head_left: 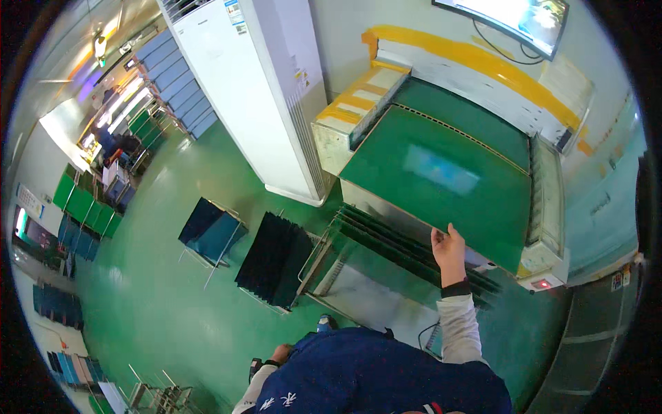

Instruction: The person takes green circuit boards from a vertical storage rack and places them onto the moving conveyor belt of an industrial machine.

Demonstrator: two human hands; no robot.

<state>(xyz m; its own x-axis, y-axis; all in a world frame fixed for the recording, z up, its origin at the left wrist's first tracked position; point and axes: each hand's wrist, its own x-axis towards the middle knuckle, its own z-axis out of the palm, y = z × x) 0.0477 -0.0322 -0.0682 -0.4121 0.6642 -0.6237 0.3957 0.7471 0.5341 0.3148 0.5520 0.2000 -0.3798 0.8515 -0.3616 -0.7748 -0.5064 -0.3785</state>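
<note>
A large, flat green panel [441,172] lies across the pale machine bed at the right, its front edge facing me. My right hand [449,254] is at that edge, fingertips just over it and fingers curled, apparently gripping it. Behind the panel, a strip with a row of small dark slots [462,131] runs across the bed. Below it, several upright dark green sheets [386,238] stand in a rack. My left hand [281,353] is low beside my navy garment, with its fingers mostly hidden.
A rack of dark sheets [274,261] and another sheet stand [214,233] are on the green floor at the left. A tall white cabinet unit [241,90] rises beside the machine. A screen [517,21] hangs above it. A dark grey case [596,331] stands at the right.
</note>
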